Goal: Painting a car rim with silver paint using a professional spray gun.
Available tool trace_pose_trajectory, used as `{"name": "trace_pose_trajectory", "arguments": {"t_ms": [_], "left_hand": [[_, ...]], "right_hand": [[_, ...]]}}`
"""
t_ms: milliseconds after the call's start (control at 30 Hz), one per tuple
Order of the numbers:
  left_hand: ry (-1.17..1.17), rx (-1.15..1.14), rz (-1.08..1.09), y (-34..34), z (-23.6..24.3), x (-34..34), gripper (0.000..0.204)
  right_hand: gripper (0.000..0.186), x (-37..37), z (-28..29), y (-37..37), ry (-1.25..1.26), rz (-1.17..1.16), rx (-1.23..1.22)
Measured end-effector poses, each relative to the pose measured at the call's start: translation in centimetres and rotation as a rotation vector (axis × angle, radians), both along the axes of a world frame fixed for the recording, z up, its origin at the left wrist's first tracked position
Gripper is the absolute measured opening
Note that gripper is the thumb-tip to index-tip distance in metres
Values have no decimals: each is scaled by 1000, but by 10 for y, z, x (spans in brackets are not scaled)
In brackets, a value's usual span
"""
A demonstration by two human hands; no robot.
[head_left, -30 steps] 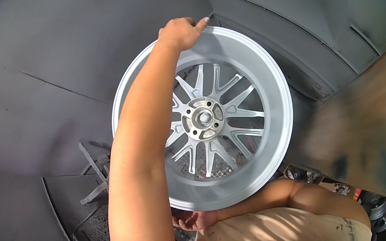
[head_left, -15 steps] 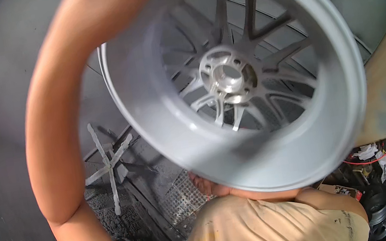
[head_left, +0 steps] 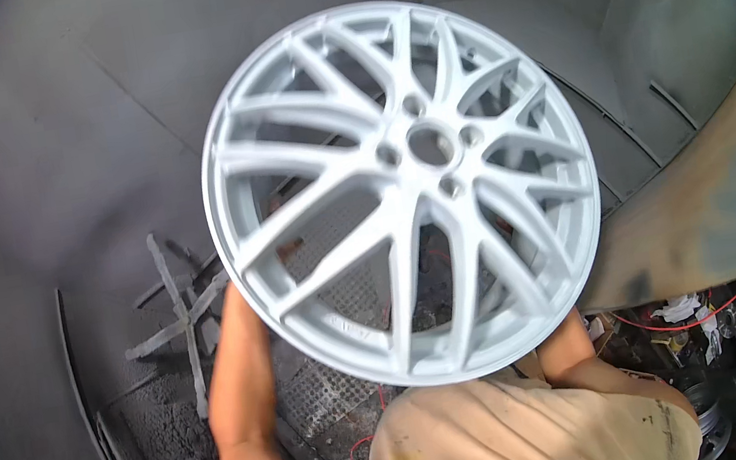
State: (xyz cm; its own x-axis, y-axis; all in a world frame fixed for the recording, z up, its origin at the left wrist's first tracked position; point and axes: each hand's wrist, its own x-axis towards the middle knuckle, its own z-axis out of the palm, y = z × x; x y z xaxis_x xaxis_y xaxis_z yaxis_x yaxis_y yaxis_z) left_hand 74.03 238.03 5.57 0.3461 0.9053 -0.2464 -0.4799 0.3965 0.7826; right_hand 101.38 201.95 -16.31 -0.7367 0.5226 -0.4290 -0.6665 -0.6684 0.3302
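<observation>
A pale white multi-spoke alloy wheel (head_left: 426,203) is held up in the air, its spoked face toward me, tilted. My left hand (head_left: 287,241) grips it from behind on the left, glimpsed between spokes, with the forearm running down past the rim. My right hand (head_left: 502,226) is behind the wheel's right side, largely hidden; its forearm meets the lower right rim. Below the wheel is the beige cloth of my shirt (head_left: 506,430).
Grey coated booth walls (head_left: 68,162) curve around me. A grey cross-shaped metal stand (head_left: 186,321) is low at left, by a mesh floor panel (head_left: 339,384). A stained board (head_left: 695,226) is at right, above clutter, a red hose (head_left: 691,322) and another wheel (head_left: 712,407).
The wheel has turned over from its hollow back to its spoked face. My left arm has come down from across the top to the wheel's left side.
</observation>
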Motion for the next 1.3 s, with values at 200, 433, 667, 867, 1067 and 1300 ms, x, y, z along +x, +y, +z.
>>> {"name": "trace_pose_trajectory", "arguments": {"t_ms": [200, 433, 667, 867, 1067, 1300], "left_hand": [[158, -30, -272, -89, -152, 100, 56], [314, -123, -492, -95, -287, 159, 56], [505, -161, -512, -139, -373, 106, 57], [1106, 337, -807, -281, -285, 59, 67], [586, 191, -727, -437, -250, 30, 66], [507, -132, -425, -562, -342, -74, 55]], "right_hand": [[47, 137, -23, -127, -264, -25, -214], [47, 165, -5, -244, -569, 115, -496], [46, 226, 13, -271, -903, 437, -535], [45, 272, -28, -185, -1218, 856, -234], [45, 202, -99, -51, -1503, 1279, 376], [35, 23, -90, 9, -1578, 994, 563]]}}
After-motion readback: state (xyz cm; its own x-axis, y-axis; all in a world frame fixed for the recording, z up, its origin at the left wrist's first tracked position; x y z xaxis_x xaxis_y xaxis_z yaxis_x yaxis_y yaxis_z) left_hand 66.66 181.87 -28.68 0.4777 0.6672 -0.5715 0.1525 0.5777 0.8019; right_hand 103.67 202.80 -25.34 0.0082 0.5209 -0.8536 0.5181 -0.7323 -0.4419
